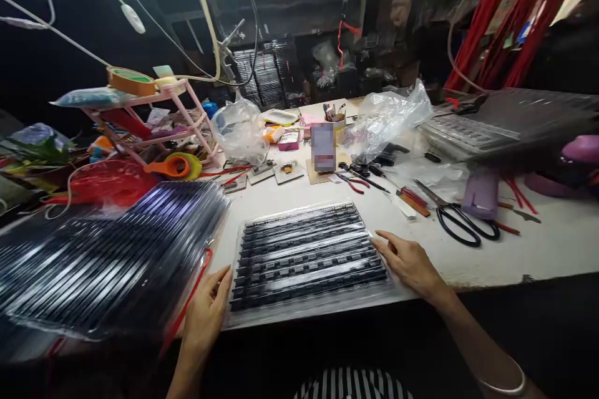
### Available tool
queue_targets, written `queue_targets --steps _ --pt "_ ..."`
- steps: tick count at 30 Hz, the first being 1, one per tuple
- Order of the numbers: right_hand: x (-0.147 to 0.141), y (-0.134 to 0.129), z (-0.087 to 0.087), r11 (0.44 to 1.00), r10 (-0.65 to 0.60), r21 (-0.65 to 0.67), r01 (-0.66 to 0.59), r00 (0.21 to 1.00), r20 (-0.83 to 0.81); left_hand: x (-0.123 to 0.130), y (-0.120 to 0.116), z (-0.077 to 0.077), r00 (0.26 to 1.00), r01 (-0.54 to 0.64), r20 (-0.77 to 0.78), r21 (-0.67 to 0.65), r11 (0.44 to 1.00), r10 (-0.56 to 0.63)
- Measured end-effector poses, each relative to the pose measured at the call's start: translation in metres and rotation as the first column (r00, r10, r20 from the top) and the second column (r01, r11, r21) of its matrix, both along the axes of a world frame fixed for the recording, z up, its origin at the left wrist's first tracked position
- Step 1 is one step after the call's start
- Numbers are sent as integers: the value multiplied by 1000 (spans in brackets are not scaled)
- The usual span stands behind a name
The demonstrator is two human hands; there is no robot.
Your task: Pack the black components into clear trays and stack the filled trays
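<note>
In front of me on the worktable lies a clear plastic tray [306,310] with rows of black strip-shaped parts [309,259] in it. My left hand [206,305] holds the tray at its left edge, fingers curled and partly hidden. At the opposite edge my right hand [407,262] grips the tray's right side, with the thumb near the upper corner. Left of my left hand is a stack of similar trays [116,255] in shiny clear plastic, with a red strap [191,296] beside it.
Black-handled scissors [456,215], a purple roll-shaped item [481,195] and red-handled pliers [354,184] lie on the right of the white table [468,262]. A pink rack [187,115] with tape stands at back left. Crumpled plastic bags [393,115] lie behind.
</note>
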State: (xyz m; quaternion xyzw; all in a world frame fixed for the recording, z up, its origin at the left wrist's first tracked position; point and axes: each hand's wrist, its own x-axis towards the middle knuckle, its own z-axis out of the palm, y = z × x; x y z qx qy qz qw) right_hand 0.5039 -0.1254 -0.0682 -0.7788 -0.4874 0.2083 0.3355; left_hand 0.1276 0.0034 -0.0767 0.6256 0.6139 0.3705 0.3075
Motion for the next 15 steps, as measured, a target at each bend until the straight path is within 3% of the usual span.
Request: queue_targets --steps 10,15 --pt "10 38 2 994 111 -38 -106 984 141 23 26 0 984 125 131 4 992 -125" --pt "8 56 5 984 163 -115 -139 959 233 29 40 -5 980 172 99 28 985 -174"
